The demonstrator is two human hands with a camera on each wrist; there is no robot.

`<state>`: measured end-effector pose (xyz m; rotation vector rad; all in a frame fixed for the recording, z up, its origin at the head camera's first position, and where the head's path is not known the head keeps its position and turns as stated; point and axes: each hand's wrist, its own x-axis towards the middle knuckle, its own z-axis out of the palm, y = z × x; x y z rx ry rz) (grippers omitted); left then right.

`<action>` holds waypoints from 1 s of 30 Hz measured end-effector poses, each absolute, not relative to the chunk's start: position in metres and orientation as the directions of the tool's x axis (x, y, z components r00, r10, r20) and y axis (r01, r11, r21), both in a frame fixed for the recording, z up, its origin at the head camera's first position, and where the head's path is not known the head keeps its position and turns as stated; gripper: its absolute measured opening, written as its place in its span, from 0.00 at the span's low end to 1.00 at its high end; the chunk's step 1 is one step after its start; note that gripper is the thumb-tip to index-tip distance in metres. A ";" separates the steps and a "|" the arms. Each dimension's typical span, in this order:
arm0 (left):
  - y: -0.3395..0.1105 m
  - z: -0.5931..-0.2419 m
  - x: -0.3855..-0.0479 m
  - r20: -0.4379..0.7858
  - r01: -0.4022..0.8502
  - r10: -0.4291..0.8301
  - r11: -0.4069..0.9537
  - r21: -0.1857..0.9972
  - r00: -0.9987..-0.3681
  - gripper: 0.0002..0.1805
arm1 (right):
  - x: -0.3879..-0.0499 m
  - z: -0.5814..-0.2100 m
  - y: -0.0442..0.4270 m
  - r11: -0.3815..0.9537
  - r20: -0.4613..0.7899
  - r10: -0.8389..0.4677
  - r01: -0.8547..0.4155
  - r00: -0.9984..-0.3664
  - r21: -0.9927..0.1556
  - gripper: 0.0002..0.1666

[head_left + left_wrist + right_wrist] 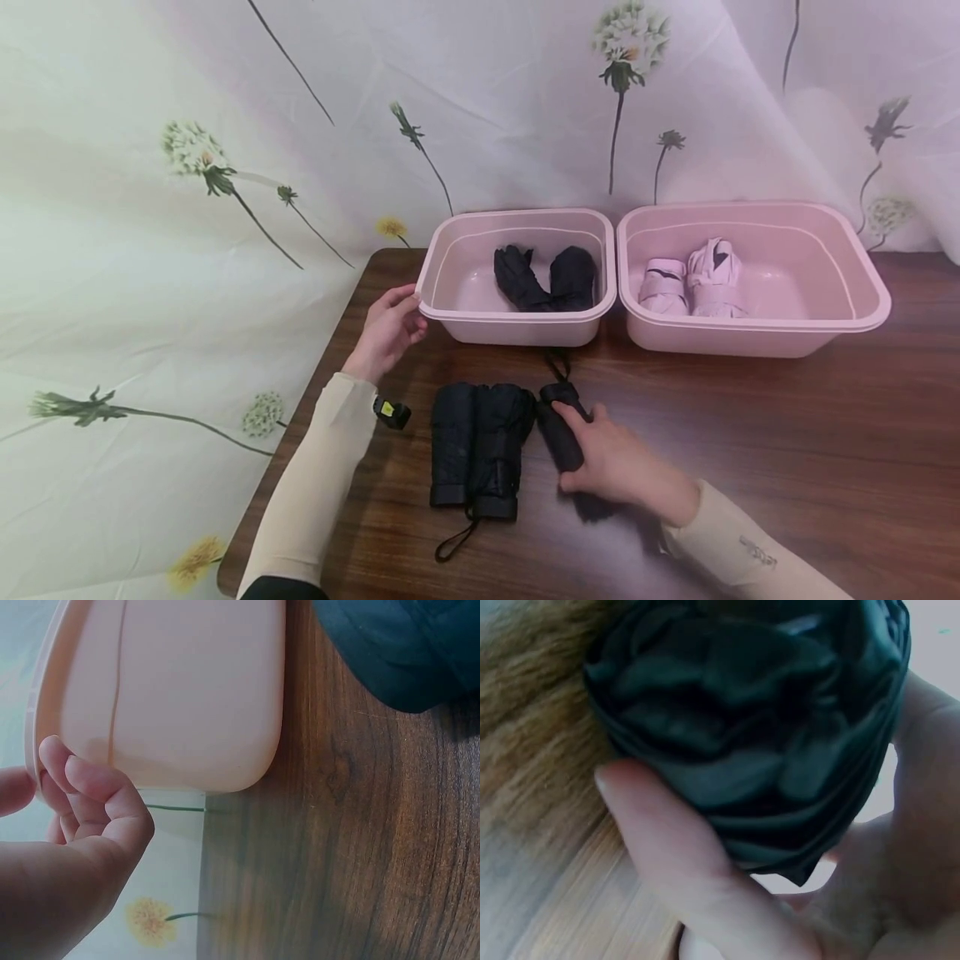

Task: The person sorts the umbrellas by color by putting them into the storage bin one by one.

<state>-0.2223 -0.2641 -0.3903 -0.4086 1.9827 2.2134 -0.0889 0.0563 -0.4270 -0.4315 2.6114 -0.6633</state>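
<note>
My left hand (392, 329) pinches the left corner of the rim of the smaller pink tub (517, 327); in the left wrist view the thumb and curled fingers lie on either side of that rim. Two black folded umbrellas (572, 279) lie inside this tub. With my right hand (611, 458) I grip another black folded umbrella (558, 433) on the table, its wrist strap towards the tubs. Gathered black fabric (742, 712) fills the right wrist view between thumb and fingers. Just left of it, two more black folded umbrellas (480, 446) lie side by side.
A larger pink tub (750, 337) stands to the right, close against the smaller one, holding two pink folded umbrellas (693, 287). Both tubs are at the back of the brown wooden table (787, 433), before a flower-print cloth (510, 108). The table's left edge runs beside my left arm.
</note>
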 end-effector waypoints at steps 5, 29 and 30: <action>-0.266 -0.393 -0.223 -0.294 -0.284 -0.080 -0.119 0.952 -0.952 0.17 | -0.088 -0.425 0.058 0.837 -0.300 -0.383 -0.191 -0.873 -0.513 0.58; -0.265 -0.393 -0.225 -0.276 -0.264 -0.060 -0.151 0.953 -0.959 0.13 | -0.082 -0.431 0.064 0.806 -0.280 -0.395 -0.183 -0.875 -0.563 0.65; -0.265 -0.393 -0.225 -0.275 -0.264 -0.058 -0.154 0.952 -0.960 0.13 | -0.082 -0.431 0.064 0.803 -0.277 -0.397 -0.185 -0.875 -0.567 0.65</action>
